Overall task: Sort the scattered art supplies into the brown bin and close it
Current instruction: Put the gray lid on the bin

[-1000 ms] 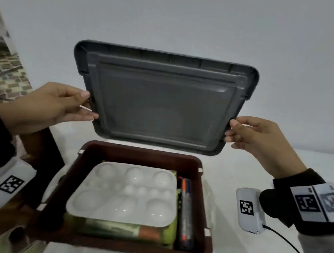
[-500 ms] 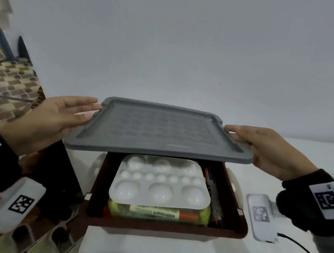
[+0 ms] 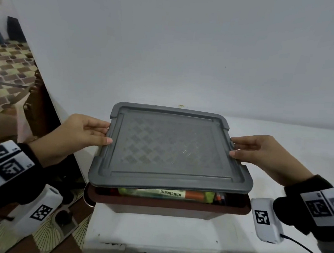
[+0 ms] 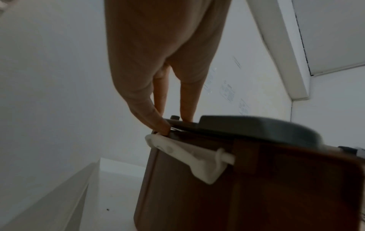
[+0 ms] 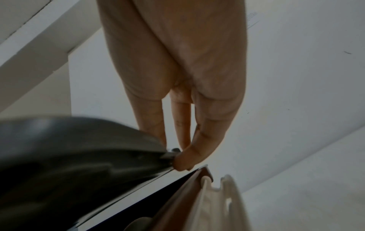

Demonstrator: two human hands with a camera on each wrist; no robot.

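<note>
Lowered since half a second ago, the grey lid (image 3: 170, 149) now sits close over the brown bin (image 3: 167, 206), with only a gap at the near edge. Left hand (image 3: 74, 136) and right hand (image 3: 264, 155) pinch its side edges, thumbs on top and the other fingers (image 4: 161, 125) curled under the rim. Below the fingers, the bin stands on the white bench (image 3: 173, 233). Through the gap show a whiteboard marker pack (image 3: 168, 193) and dark pens (image 3: 219, 197) at the right-hand end.
</note>
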